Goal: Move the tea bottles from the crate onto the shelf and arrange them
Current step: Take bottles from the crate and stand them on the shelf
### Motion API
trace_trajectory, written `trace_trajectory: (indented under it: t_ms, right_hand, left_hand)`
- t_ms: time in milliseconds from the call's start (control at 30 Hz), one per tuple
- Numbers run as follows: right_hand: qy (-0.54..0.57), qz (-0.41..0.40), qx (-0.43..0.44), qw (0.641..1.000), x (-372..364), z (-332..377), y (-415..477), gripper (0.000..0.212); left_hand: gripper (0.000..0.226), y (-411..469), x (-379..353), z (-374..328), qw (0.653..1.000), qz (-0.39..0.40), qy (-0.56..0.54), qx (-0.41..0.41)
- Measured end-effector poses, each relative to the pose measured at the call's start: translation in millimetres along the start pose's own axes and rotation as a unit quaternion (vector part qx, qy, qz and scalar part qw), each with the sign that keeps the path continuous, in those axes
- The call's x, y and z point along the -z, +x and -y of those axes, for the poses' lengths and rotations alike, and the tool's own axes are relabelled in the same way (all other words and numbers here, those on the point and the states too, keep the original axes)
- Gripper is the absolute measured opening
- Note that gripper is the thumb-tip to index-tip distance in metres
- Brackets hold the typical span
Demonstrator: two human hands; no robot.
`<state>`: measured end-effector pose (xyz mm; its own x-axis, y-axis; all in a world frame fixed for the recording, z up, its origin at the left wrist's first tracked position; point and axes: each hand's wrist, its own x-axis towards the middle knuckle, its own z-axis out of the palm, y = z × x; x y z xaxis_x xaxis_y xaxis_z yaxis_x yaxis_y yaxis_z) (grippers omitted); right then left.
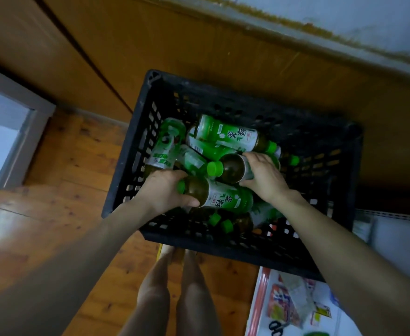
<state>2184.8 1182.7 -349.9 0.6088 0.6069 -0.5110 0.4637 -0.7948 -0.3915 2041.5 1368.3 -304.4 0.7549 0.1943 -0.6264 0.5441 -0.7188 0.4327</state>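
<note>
Head view: our left hand [165, 190] curls round a tea bottle [219, 196], green cap, green-white label, amber tea, while our right hand [265, 177] wraps its fingers round a second bottle [233, 168] at its one o'clock, both inside the black crate [235, 251].

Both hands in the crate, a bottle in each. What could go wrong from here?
1. The left hand grips the near bottle at its cap end only, so the long body may swing or slip on lifting.
2. The right hand holds the middle bottle within a jumbled pile in the crate. Pulling it out may shift the top bottle lying just beyond it.
</note>
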Motion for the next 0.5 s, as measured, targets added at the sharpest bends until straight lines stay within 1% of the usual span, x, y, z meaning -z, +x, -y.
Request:
trace_trajectory:
  t_ms: [100,200,300,367,500]
  right_hand:
    - [0.100,-0.068,-0.006,0.993,11.0,-3.5,-8.8,0.067]
    - [0.205,-0.136,-0.047,0.968,30.6,0.7,-26.4,0.059]
    - [0.272,-0.202,-0.065,0.938,50.5,4.2,-47.0,0.055]
    - [0.282,-0.214,-0.070,0.932,65.2,6.2,-63.1,0.056]
    - [0.309,-0.223,-0.086,0.921,91.5,9.3,-99.6,0.059]
  left_hand:
    - [0.067,-2.8,4.9,-15.6,0.992,-0.055,-0.095,0.055]
    - [0.062,-3.7,5.2,-29.6,0.981,-0.089,-0.157,0.074]
    - [0.047,-8.5,0.4,-48.7,0.977,-0.127,-0.171,0.028]
    - [0.043,-16.0,-0.6,-62.9,0.973,-0.143,-0.181,-0.003]
    - [0.040,-30.0,15.2,-84.2,0.966,-0.160,-0.183,-0.090]
